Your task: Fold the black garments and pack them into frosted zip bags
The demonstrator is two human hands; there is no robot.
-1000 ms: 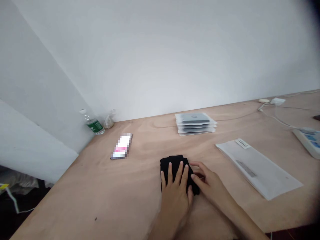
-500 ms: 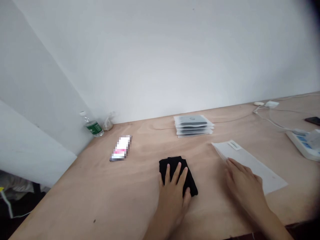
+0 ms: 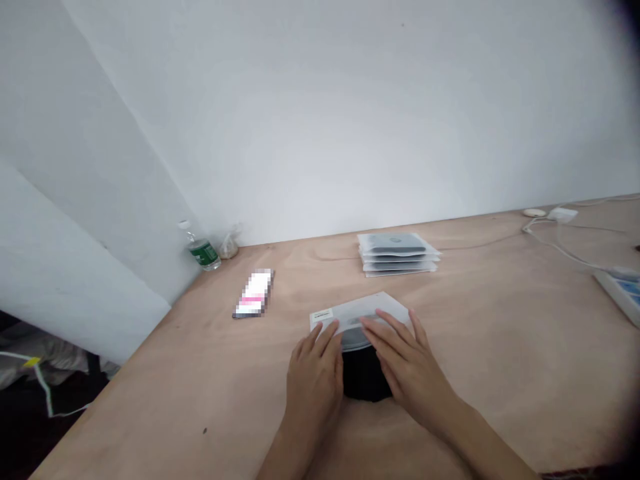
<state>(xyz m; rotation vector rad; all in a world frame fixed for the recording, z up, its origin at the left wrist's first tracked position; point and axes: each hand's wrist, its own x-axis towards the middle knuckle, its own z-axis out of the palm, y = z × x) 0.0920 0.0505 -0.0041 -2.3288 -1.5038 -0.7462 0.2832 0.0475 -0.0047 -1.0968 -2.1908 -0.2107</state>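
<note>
A folded piece of black cloth (image 3: pixel 367 377) lies on the table in front of me, its far end inside the mouth of a frosted plastic bag (image 3: pixel 383 303). Through the bag's film that covered end looks grey. A small white label (image 3: pixel 323 315) is stuck at the bag's far left corner. My left hand (image 3: pixel 316 367) grips the left side of the mouth, fingers bent over the film. On the right side, my right hand (image 3: pixel 407 363) holds the film beside the cloth with long fingers laid across it. Both thumbs are mostly hidden.
Against the wall stands a stack of filled frosted bags (image 3: pixel 399 257). A phone (image 3: pixel 254 293), a water bottle (image 3: pixel 204 253) and a small knotted bag (image 3: pixel 230 245) are on the left. White cables (image 3: pixel 550 243) and a power strip (image 3: pixel 620 293) lie at the right.
The frosted bag has come from the right over the black cloth's far end and been turned. My left hand has left the cloth's top for the bag's edge; my right hand moved left with the bag.
</note>
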